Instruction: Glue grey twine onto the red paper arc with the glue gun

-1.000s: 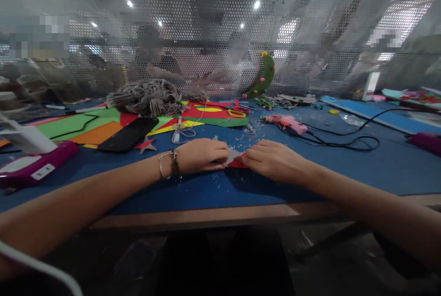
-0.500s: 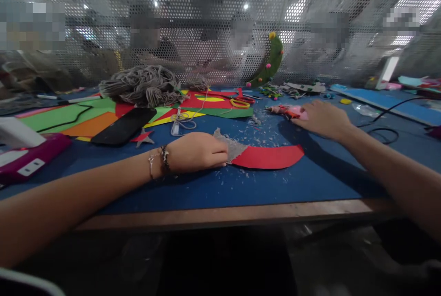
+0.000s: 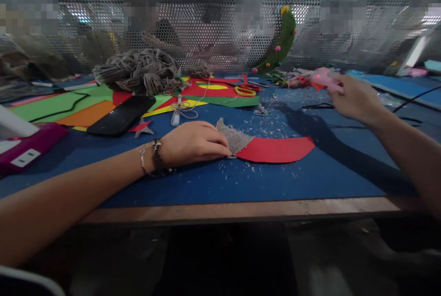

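Note:
A red paper crescent (image 3: 275, 150) lies flat on the blue table, its left part covered with grey yarn (image 3: 234, 136). My left hand (image 3: 195, 142) rests at the yarn-covered end, fingers closed together on its edge; the fingertips' exact hold is partly hidden. Raised above the table on the right, my right hand (image 3: 356, 98) is wrapped round the handle of a pink glue gun (image 3: 324, 78). The glue gun points left and shows a small red light. White scraps of fluff lie scattered around the crescent.
Grey yarn bundle (image 3: 141, 71), coloured paper sheets (image 3: 93, 107), a black phone (image 3: 121, 116) and yellow-handled scissors (image 3: 245, 90) lie at the back left. A purple power strip (image 3: 32, 146) is at left. A green crescent (image 3: 284, 41) with pompoms stands against the mesh screen.
My right hand has lifted the pink glue gun off the table and moved right. My left hand stays at the crescent's grey end, its fingers slightly straighter. The view has tilted down slightly.

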Demonstrator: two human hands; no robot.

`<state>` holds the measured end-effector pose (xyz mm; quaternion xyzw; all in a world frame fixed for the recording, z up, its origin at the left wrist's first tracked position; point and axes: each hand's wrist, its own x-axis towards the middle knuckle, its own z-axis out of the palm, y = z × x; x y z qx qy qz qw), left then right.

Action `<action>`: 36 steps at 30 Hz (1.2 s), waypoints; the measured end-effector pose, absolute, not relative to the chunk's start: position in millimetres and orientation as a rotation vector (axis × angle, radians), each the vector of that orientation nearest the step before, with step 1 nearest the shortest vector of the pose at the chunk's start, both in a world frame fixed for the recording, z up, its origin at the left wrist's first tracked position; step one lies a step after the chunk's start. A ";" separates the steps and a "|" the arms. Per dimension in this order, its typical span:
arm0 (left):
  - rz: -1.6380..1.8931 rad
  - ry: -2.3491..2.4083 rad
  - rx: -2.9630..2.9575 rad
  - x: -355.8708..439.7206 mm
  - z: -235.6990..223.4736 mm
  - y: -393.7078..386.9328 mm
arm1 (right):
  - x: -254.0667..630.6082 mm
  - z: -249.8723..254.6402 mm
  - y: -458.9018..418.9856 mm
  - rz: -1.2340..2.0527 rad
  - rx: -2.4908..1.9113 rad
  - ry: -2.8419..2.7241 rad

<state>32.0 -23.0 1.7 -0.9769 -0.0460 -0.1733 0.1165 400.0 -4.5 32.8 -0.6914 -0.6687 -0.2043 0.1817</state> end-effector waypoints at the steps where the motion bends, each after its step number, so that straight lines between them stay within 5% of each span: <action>1: -0.528 -0.128 -2.872 31.5 1.2 -23.0 | 396.7 35.5 -7.3 -0.573 -1.970 -1.848; 16: -0.511 -0.246 -3.095 28.3 2.1 -21.3 | 338.6 15.1 -67.8 -0.155 -1.705 -2.146; 36: -0.434 -0.297 -3.090 27.0 4.2 -24.7 | 313.9 12.4 -66.6 -0.515 -1.491 -2.256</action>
